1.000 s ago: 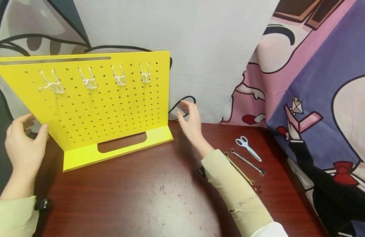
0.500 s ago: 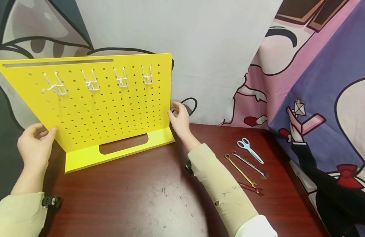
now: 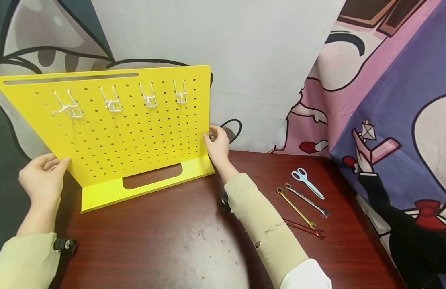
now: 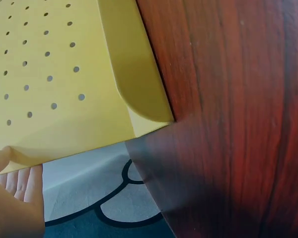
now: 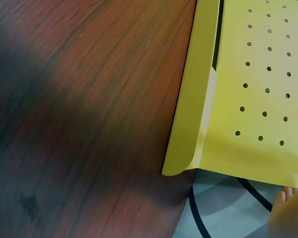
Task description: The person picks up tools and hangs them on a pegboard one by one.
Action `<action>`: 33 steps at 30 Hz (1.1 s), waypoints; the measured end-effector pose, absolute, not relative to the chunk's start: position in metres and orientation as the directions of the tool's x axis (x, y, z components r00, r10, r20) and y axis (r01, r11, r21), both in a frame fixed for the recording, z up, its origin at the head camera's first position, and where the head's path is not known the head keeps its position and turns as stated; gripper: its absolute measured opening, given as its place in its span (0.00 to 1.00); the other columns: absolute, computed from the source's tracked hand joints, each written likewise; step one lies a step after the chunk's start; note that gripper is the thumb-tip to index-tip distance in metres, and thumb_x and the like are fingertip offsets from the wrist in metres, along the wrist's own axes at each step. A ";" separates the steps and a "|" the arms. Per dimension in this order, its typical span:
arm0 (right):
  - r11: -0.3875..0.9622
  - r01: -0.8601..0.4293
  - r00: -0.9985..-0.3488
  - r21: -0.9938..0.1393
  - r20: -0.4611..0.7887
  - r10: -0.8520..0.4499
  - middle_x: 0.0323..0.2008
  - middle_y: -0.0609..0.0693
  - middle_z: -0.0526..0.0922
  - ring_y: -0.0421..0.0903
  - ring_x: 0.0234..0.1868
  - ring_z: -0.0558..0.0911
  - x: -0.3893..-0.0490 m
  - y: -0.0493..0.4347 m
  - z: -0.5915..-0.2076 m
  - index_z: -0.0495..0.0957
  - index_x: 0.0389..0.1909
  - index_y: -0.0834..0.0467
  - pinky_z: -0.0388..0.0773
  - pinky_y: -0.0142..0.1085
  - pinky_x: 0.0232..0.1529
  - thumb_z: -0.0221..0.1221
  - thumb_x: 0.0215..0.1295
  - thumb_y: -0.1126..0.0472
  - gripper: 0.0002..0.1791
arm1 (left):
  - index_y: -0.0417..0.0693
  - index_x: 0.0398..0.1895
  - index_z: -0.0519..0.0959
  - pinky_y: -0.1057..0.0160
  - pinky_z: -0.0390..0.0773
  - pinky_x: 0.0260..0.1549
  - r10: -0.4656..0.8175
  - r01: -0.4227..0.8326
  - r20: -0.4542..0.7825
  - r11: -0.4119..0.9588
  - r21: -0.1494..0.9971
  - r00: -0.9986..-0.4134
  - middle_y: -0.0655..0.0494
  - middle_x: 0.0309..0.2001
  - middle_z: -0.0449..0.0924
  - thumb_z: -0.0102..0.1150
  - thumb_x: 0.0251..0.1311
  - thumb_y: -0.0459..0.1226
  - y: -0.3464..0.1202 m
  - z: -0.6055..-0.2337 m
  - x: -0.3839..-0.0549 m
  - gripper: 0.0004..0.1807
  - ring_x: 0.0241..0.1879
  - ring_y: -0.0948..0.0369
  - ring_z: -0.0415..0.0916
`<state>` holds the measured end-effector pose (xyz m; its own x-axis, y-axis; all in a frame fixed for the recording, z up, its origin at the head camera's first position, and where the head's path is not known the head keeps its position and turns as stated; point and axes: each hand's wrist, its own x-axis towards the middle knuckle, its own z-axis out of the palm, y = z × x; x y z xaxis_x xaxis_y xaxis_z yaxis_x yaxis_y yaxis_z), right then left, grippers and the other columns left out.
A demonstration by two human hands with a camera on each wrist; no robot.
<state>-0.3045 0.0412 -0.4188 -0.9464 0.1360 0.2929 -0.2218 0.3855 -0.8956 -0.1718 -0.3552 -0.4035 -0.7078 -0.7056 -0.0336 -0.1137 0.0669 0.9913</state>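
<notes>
A yellow pegboard (image 3: 136,132) stands upright on the table, its slotted foot toward me and four-sided panel leaning back. White wire hooks (image 3: 110,102) hang in a row along its upper part. My left hand (image 3: 43,176) pinches the panel's left edge low down, thumb on the front face and fingers behind, as the left wrist view also shows. On the other side, my right hand (image 3: 218,146) grips the right edge, its thumb in front. In the right wrist view only part of that hand shows at the panel's edge.
Right of my right arm lie light blue scissors (image 3: 307,182), a silver wrench (image 3: 307,200), a gold wrench (image 3: 296,208) and a red wrench (image 3: 306,228) partly behind the sleeve. A printed cloth (image 3: 259,80) hangs behind the dark red wooden table (image 3: 165,241).
My right hand has moved left onto the pegboard's right edge, and my left hand has come right and closed on its left edge. The red wrench shows more from behind the sleeve.
</notes>
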 end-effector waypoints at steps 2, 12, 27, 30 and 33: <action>0.367 -0.218 -0.942 -0.904 0.293 0.163 0.53 0.60 0.86 0.55 0.55 0.86 -0.306 0.039 -0.419 0.82 0.59 0.63 0.85 0.40 0.61 0.66 0.72 0.66 0.17 | 0.68 0.29 0.82 0.89 0.75 0.28 -0.706 -0.113 -0.032 0.067 0.991 -0.707 0.86 0.20 0.79 0.68 0.62 0.26 -0.356 -0.403 -0.172 0.21 0.24 0.84 0.77; 0.339 -0.219 -0.940 -0.915 0.291 0.177 0.46 0.61 0.87 0.53 0.47 0.85 -0.310 0.049 -0.420 0.83 0.50 0.64 0.85 0.37 0.51 0.69 0.70 0.66 0.12 | 0.64 0.39 0.84 0.89 0.74 0.31 -0.716 -0.125 -0.006 0.114 0.986 -0.698 0.88 0.21 0.77 0.69 0.63 0.29 -0.353 -0.409 -0.174 0.15 0.26 0.85 0.77; 0.363 -0.235 -0.953 -0.902 0.288 0.097 0.46 0.63 0.86 0.55 0.46 0.84 -0.311 0.089 -0.426 0.82 0.50 0.66 0.84 0.38 0.51 0.68 0.70 0.65 0.12 | 0.38 0.62 0.84 0.87 0.78 0.41 -0.674 -0.126 0.143 0.334 0.934 -0.725 0.90 0.27 0.75 0.69 0.67 0.35 -0.335 -0.419 -0.187 0.21 0.30 0.90 0.74; 0.368 -0.226 -0.955 -0.902 0.280 0.099 0.47 0.63 0.86 0.54 0.46 0.83 -0.308 0.099 -0.426 0.82 0.50 0.66 0.83 0.35 0.49 0.68 0.71 0.65 0.12 | 0.38 0.63 0.83 0.85 0.80 0.44 -0.660 -0.138 0.149 0.363 0.921 -0.737 0.87 0.30 0.77 0.69 0.68 0.36 -0.328 -0.419 -0.191 0.22 0.32 0.89 0.74; 0.373 -0.221 -0.954 -0.901 0.280 0.111 0.46 0.63 0.86 0.53 0.45 0.83 -0.306 0.110 -0.426 0.83 0.50 0.67 0.81 0.29 0.45 0.68 0.71 0.65 0.12 | 0.39 0.64 0.83 0.81 0.82 0.49 -0.636 -0.152 0.152 0.398 0.905 -0.757 0.78 0.36 0.81 0.68 0.69 0.37 -0.319 -0.419 -0.195 0.22 0.35 0.88 0.75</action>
<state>-0.3064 0.1105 -0.4261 -0.9536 0.1106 0.2800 -0.2214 0.3729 -0.9011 -0.1953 -0.3193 -0.4188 -0.7566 -0.6359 0.1520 -0.1523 0.3976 0.9048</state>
